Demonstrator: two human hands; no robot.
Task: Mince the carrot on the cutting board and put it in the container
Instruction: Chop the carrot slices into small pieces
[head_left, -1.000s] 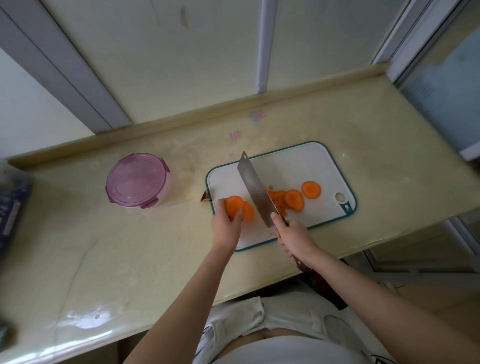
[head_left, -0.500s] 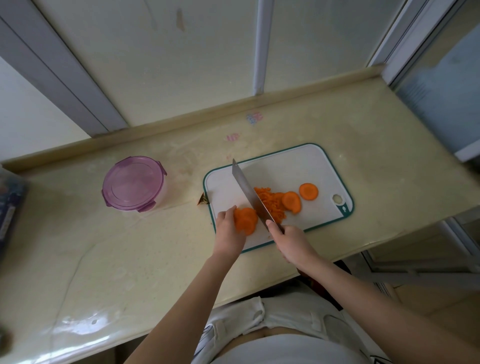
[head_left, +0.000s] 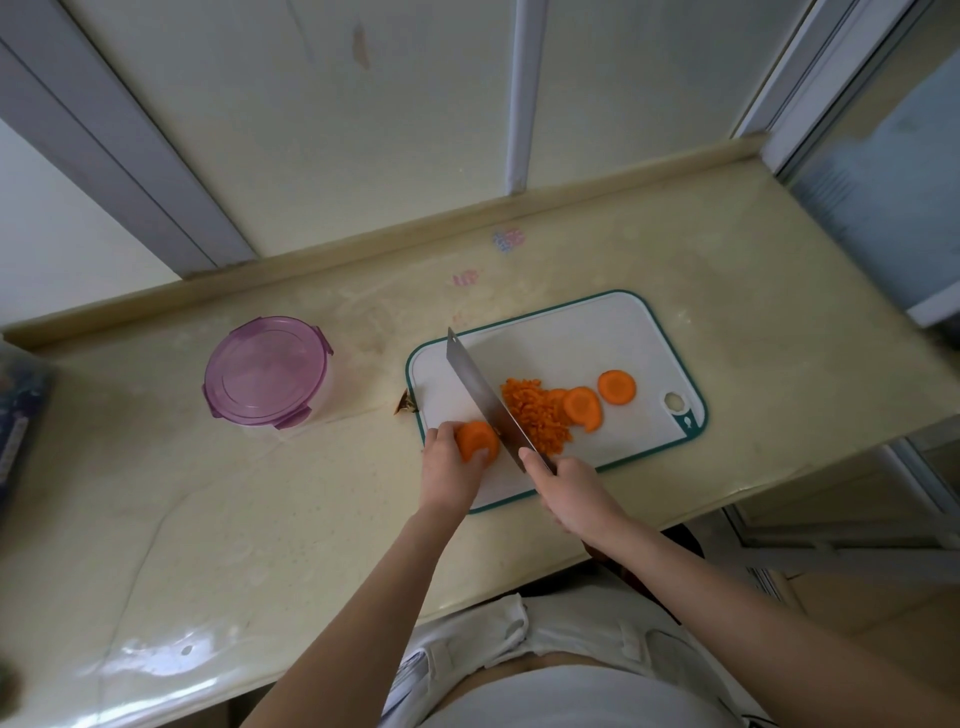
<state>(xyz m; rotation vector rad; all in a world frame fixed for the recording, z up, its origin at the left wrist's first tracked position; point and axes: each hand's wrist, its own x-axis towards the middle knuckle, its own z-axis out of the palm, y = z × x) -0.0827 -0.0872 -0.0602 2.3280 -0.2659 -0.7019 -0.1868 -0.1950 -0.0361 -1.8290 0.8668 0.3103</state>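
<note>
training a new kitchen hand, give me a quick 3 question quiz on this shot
1. True or false: the round container has its purple lid on.
2. Which hand grips the cleaver? A left, B right.
3. Fill in: the left hand holds a carrot chunk on the white ___.
Key: 1 true; 2 B, the right hand; 3 cutting board.

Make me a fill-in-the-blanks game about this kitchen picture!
1. The right hand grips the cleaver; the left hand holds a chunk of ___.
2. The container has a ___ lid.
3. The minced pile lies on the white cutting ___.
Missing words: carrot, purple, board.
</note>
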